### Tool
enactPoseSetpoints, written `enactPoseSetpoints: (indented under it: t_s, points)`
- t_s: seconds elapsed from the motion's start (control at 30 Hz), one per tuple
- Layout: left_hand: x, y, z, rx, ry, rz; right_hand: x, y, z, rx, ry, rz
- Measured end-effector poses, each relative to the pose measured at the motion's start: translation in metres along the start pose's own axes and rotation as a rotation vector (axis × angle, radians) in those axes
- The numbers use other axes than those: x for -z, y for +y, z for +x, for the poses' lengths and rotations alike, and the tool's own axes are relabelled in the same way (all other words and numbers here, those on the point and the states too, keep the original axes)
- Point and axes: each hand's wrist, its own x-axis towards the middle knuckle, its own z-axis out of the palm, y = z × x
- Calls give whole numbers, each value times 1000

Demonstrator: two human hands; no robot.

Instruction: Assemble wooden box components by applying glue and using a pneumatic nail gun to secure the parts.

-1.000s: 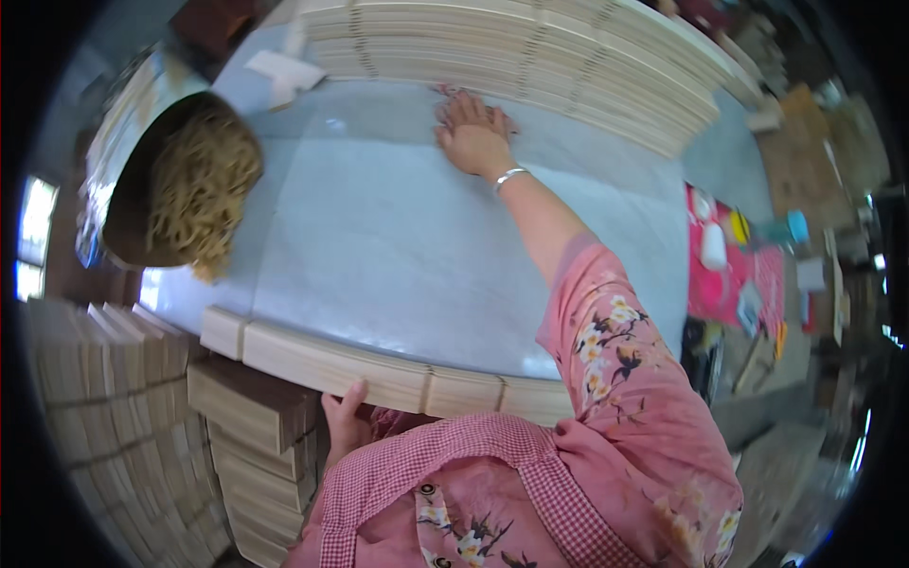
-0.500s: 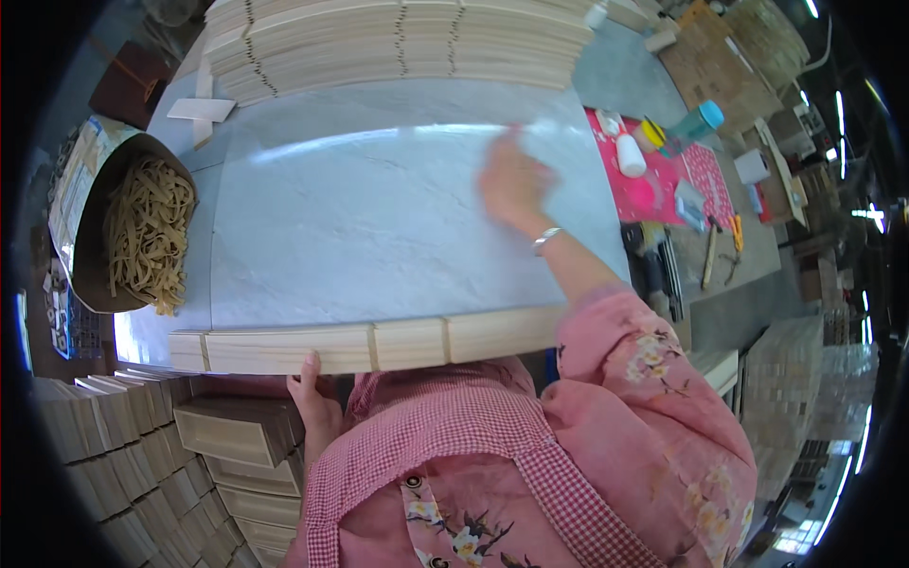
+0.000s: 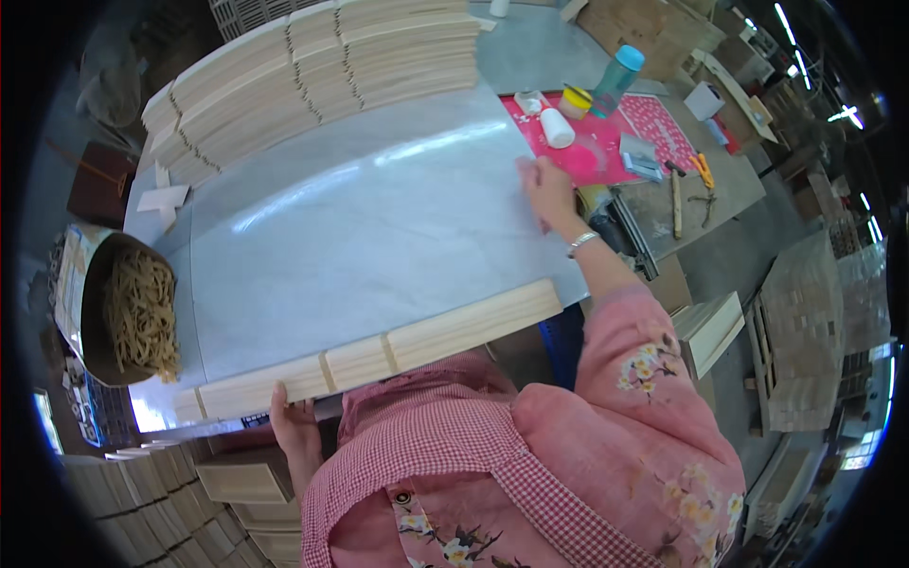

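Note:
Along the table's near edge lies a long pale wooden strip with several dark lines across it. My left hand grips it left of its middle, thumb on the upper face and fingers partly hidden beneath. My right hand is over the right side of the grey marbled tabletop, close to the near corner of a pink mat. Its fingers look bent but are smeared by motion, so whether they hold anything is unclear.
Stacked pale wooden slats stand at the back. At left, a bin holds tan strips. Around the mat are a white bottle, a yellow-lidded jar, a teal bottle and a hammer. Wooden pieces are piled lower left.
The view has turned, so the table appears tilted. My right hand has moved from over the tabletop toward its right edge by the mat. My left hand stays on the strip.

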Motion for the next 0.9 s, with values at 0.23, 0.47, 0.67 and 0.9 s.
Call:
enactPoseSetpoints:
  t_s: [0.23,0.47,0.67,0.9]
  points:
    - [-7,3,3,35,49,35,86,113,96,-152,389,-110]
    - [-4,6,2,23,114,30,81,175,152,-176,415,-80]
    - [-10,6,4,31,152,48,50,212,147,-109,-16,-423]
    - [-12,12,5,55,175,25,92,65,80,134,6,-307]
